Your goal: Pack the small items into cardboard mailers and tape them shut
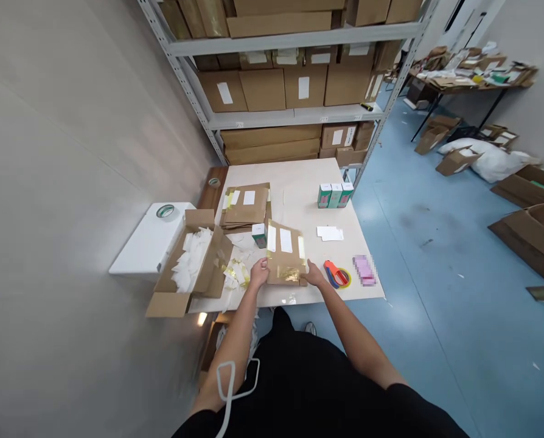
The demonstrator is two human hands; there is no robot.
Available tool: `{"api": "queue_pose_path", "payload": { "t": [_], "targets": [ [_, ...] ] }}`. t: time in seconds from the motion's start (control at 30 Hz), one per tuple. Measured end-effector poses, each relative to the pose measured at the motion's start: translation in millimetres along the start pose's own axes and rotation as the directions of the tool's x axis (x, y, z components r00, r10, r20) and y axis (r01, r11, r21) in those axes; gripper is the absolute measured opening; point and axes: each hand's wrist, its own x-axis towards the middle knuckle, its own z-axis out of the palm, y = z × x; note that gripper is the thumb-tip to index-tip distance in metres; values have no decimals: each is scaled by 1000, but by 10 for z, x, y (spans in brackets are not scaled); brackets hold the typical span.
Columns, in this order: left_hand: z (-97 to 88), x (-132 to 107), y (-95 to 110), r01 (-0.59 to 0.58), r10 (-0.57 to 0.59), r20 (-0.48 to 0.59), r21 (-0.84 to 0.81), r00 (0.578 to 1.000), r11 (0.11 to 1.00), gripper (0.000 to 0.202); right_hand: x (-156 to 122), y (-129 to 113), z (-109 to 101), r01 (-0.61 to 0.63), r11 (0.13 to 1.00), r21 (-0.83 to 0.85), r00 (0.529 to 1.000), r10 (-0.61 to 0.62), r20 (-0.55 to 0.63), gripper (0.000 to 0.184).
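A flattened brown cardboard box (285, 252) with white labels and yellowish tape lies on the pale table (299, 182) in front of me. My left hand (258, 272) grips its near left edge with curled fingers. My right hand (314, 275) holds its near right corner. A small white and green box (258, 235) stands just behind the cardboard's left side.
An open carton of white padding (190, 261) sits at the left, a stack of flat boxes (247, 207) behind. Three green boxes (334, 195), white slips (330, 233), a red tape dispenser (336, 275) and a pink object (364, 271) lie right. Shelves of cartons (294, 85) stand beyond.
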Motion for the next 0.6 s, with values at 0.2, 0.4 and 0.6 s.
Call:
{"api": "queue_pose_path", "payload": {
  "t": [0.2, 0.4, 0.6],
  "targets": [
    [589, -229, -211, 105, -104, -44, 20, 994, 994, 57, -449, 190, 509, 165, 986, -27, 958, -154, 240, 116],
    [855, -166, -45, 28, 3, 92, -336, 996, 941, 61, -598, 149, 403, 238, 971, 14, 963, -235, -132, 50],
    [625, 262, 202, 69, -55, 54, -324, 997, 944, 68, -652, 168, -203, 195, 978, 73, 951, -170, -260, 19]
  ]
}}
